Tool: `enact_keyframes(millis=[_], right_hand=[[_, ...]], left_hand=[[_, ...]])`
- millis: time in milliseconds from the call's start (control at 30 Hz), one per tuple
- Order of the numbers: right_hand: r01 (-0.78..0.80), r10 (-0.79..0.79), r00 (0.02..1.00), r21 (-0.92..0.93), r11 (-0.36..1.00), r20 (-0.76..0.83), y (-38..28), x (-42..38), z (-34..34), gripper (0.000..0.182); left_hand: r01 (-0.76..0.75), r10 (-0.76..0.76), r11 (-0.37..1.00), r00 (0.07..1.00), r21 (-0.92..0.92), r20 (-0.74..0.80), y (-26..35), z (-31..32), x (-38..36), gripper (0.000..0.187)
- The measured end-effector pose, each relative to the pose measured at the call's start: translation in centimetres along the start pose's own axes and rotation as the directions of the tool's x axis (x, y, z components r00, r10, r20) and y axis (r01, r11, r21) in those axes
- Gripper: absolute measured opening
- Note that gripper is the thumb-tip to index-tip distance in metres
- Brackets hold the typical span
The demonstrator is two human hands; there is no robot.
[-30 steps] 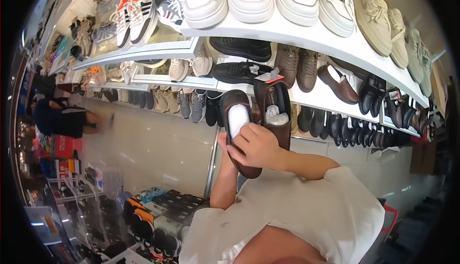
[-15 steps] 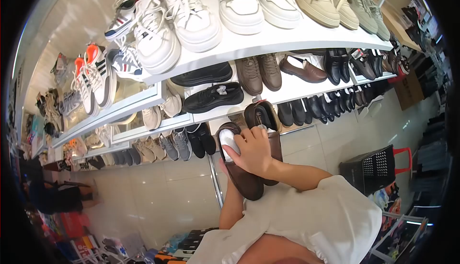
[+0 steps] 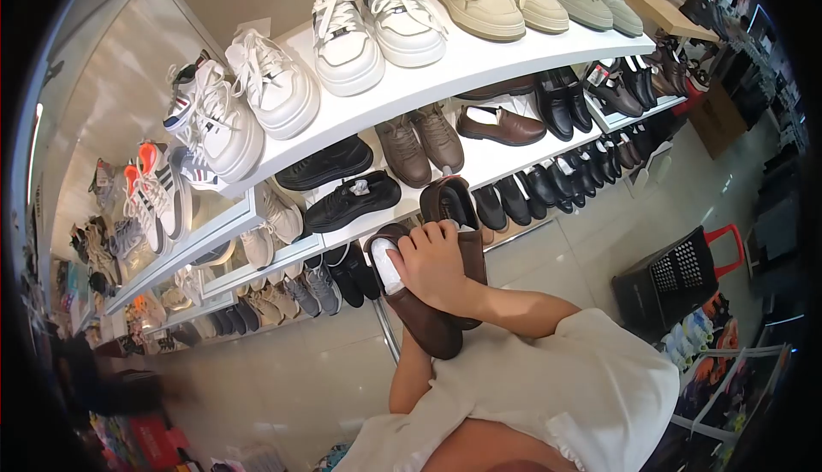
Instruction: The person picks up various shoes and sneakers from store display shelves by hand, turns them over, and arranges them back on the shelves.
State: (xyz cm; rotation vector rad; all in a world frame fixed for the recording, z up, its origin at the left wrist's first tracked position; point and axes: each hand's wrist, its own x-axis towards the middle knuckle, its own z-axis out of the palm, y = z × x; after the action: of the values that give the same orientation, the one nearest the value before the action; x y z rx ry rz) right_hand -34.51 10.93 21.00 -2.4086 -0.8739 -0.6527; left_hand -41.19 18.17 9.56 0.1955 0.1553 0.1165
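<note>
A pair of brown leather shoes is held up in front of my body. My right hand (image 3: 435,268) grips the near brown shoe (image 3: 425,322) at its opening, fingers reaching toward the other brown shoe (image 3: 473,260). White stuffing (image 3: 386,265) shows inside the near shoe, beside my right thumb. My left forearm (image 3: 412,376) rises behind the near shoe, which hides my left hand and its fingers. Just beyond the shoes, a black shoe (image 3: 353,207) lies on the middle shelf.
The white top shelf (image 3: 479,65) carries white and beige sneakers. Brown lace-up shoes (image 3: 419,142) and black shoes fill the lower shelves. A black basket (image 3: 664,288) with a red handle stands on the floor at right. A blurred dark figure (image 3: 111,386) is at the lower left.
The shelves have shifted left and tilted in view. The held shoes and my right hand sit slightly further left, with the grip unchanged. A sliver of my left hand is now hidden.
</note>
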Motion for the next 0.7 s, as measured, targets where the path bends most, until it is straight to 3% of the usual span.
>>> enact_keyframes(millis=[133, 200, 233, 333, 400, 467, 600, 667, 700], right_hand=[[0.142, -0.142, 0.99, 0.136, 0.98, -0.011, -0.2, 0.4, -0.3, 0.023], [0.08, -0.073, 0.991, 0.067, 0.994, -0.109, -0.7, 1.0, -1.8, 0.031], [0.044, -0.037, 0.996, 0.091, 0.995, -0.079, -0.3, 0.9, -1.4, 0.039], [-0.112, 0.114, 0.993, 0.109, 0.988, -0.016, 0.7, 1.1, -0.6, 0.041], [-0.114, 0.114, 0.993, 0.086, 0.99, -0.002, 1.7, 0.9, 0.1, 0.042], [-0.056, 0.053, 0.998, 0.083, 0.995, 0.032, 2.0, 0.8, -0.3, 0.038], [0.159, -0.188, 0.965, 0.165, 0.973, 0.183, 3.1, 0.5, -1.0, 0.027], [0.468, -0.535, 0.822, 0.304, 0.83, 0.196, 2.9, 1.1, -2.8, 0.025], [0.479, -0.557, 0.807, 0.335, 0.812, 0.195, 2.9, 1.4, -3.5, 0.024]], left_hand=[[-0.04, 0.04, 0.999, 0.999, -0.006, -0.032, -0.6, 0.2, -0.9, 0.085], [-0.074, 0.074, 0.997, 0.996, -0.015, -0.053, -0.7, 0.3, -1.3, 0.085], [-0.093, 0.091, 0.995, 0.994, -0.02, -0.064, -0.6, 0.4, -1.6, 0.086], [-0.132, 0.126, 0.99, 0.987, -0.053, -0.098, -0.7, 0.8, -2.5, 0.087], [-0.142, 0.135, 0.986, 0.987, -0.083, -0.091, -1.4, 0.4, -2.8, 0.087], [-0.115, 0.121, 0.985, 0.992, -0.13, 0.041, -1.8, -1.7, -2.6, 0.081], [-0.123, 0.112, 0.974, 0.991, -0.192, -0.066, -2.7, -0.4, -2.7, 0.074], [-0.141, 0.129, 0.972, 0.989, -0.187, -0.078, -2.1, -1.0, -3.2, 0.072], [-0.131, 0.127, 0.99, 0.99, -0.058, -0.064, -2.1, -0.6, -3.2, 0.078]])
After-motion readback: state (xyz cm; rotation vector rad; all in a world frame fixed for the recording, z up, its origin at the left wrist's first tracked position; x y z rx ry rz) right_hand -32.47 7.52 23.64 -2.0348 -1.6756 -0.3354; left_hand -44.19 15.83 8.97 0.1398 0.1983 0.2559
